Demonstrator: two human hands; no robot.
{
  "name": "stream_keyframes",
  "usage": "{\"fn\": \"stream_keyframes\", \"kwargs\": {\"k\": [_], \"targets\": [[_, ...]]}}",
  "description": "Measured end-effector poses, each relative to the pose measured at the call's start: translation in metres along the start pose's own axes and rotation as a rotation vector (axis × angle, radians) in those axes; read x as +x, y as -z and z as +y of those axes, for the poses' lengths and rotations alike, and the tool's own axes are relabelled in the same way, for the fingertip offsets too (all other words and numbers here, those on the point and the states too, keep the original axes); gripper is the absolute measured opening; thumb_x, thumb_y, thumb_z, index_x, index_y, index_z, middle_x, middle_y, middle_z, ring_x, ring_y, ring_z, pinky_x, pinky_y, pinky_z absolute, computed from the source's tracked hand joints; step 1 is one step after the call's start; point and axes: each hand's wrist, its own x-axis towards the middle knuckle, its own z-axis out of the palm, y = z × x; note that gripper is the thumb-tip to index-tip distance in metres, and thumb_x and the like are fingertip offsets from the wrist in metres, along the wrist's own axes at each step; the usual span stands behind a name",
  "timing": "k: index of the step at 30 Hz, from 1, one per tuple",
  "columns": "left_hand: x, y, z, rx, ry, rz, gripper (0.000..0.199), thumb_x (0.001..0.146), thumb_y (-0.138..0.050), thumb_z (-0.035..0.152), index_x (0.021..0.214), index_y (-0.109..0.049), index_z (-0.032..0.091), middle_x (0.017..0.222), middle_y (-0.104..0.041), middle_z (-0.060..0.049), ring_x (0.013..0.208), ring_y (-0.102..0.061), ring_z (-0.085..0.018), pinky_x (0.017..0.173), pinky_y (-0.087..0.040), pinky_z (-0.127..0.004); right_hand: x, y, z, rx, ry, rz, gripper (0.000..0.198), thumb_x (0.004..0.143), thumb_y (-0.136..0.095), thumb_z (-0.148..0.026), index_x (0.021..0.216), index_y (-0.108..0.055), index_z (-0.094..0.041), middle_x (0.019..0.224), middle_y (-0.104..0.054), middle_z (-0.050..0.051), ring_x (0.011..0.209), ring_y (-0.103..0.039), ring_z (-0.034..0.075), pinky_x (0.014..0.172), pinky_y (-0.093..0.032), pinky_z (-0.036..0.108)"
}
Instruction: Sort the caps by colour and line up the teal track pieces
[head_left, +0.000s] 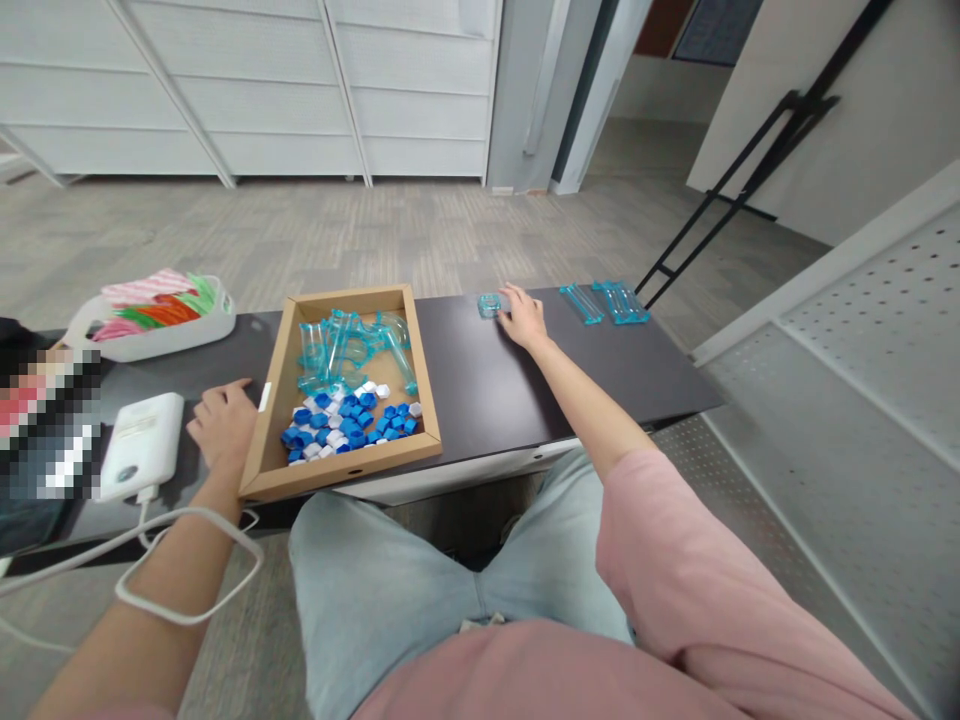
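My right hand is over the dark tabletop, its fingertips closed at the right edge of a small see-through teal plastic piece. The fingers partly cover that piece. My left hand lies on the table between a cardboard tray and a white power bank, thumb stretched out and nothing visible in it. Inside the tray, see-through teal plastic parts are heaped at the back, with blue and white hexagonal pieces in front. Farther right lie a teal strut-like piece and a wider teal frame.
A white basket with pink, orange and green packets stands at the back left. A white cable loops over my left forearm. The dark table ends close to my knees. A perforated panel stands at the right.
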Motion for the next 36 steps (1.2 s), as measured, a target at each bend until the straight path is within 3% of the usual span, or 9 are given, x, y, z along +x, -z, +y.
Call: {"fn": "stream_keyframes", "kwargs": {"k": [5, 8, 14, 24, 30, 36], "targets": [[0.003, -0.006, -0.004, 0.041, -0.025, 0.001, 0.069, 0.123, -0.018, 0.031, 0.166, -0.068, 0.009, 0.167, -0.063, -0.036, 0.153, -0.063, -0.050, 0.121, -0.053, -0.062, -0.023, 0.024, 0.053, -0.137, -0.362, 0.202, 0.079, 0.114, -0.063, -0.036, 0.184, -0.048, -0.005, 0.195, -0.042, 0.035, 0.181, -0.041, 0.043, 0.146, -0.026, 0.068], [0.005, -0.006, -0.005, 0.048, -0.023, -0.031, 0.069, 0.121, -0.017, 0.026, 0.166, -0.067, 0.006, 0.166, -0.063, -0.036, 0.153, -0.063, -0.050, 0.121, -0.054, -0.060, -0.040, 0.038, 0.083, -0.205, -0.523, 0.143, 0.076, 0.116, -0.060, -0.045, 0.182, -0.052, -0.007, 0.193, -0.045, 0.034, 0.178, -0.039, 0.045, 0.144, -0.027, 0.067], [0.006, -0.002, -0.004, -0.001, -0.008, -0.085, 0.069, 0.122, -0.020, 0.025, 0.170, -0.064, 0.004, 0.173, -0.057, -0.036, 0.159, -0.057, -0.051, 0.130, -0.049, -0.065, -0.060, 0.048, 0.098, -0.268, -0.504, 0.017, 0.075, 0.122, -0.049, -0.053, 0.187, -0.051, -0.015, 0.190, -0.052, 0.027, 0.174, -0.041, 0.046, 0.140, -0.034, 0.066], [0.005, -0.003, -0.004, -0.102, -0.019, -0.040, 0.068, 0.122, -0.024, 0.028, 0.166, -0.069, 0.003, 0.170, -0.058, -0.038, 0.156, -0.056, -0.053, 0.125, -0.046, -0.071, -0.053, 0.048, 0.106, -0.293, -0.436, 0.022, 0.081, 0.119, -0.053, -0.061, 0.185, -0.058, -0.015, 0.185, -0.059, 0.027, 0.166, -0.044, 0.052, 0.135, -0.036, 0.070], [0.005, -0.009, -0.006, -0.078, -0.040, 0.003, 0.068, 0.122, -0.021, 0.025, 0.164, -0.070, 0.003, 0.165, -0.060, -0.038, 0.154, -0.058, -0.053, 0.121, -0.050, -0.067, -0.051, 0.046, 0.112, -0.278, -0.446, 0.072, 0.083, 0.117, -0.055, -0.065, 0.184, -0.059, -0.017, 0.182, -0.061, 0.029, 0.157, -0.050, 0.052, 0.130, -0.041, 0.072], [0.005, -0.010, -0.008, -0.086, -0.046, -0.003, 0.061, 0.122, -0.031, 0.023, 0.167, -0.069, 0.006, 0.163, -0.062, -0.035, 0.149, -0.058, -0.048, 0.121, -0.047, -0.061, -0.057, 0.047, 0.097, -0.245, -0.385, 0.237, 0.078, 0.111, -0.061, -0.053, 0.179, -0.062, -0.015, 0.182, -0.060, 0.029, 0.160, -0.046, 0.053, 0.131, -0.037, 0.075]]}}
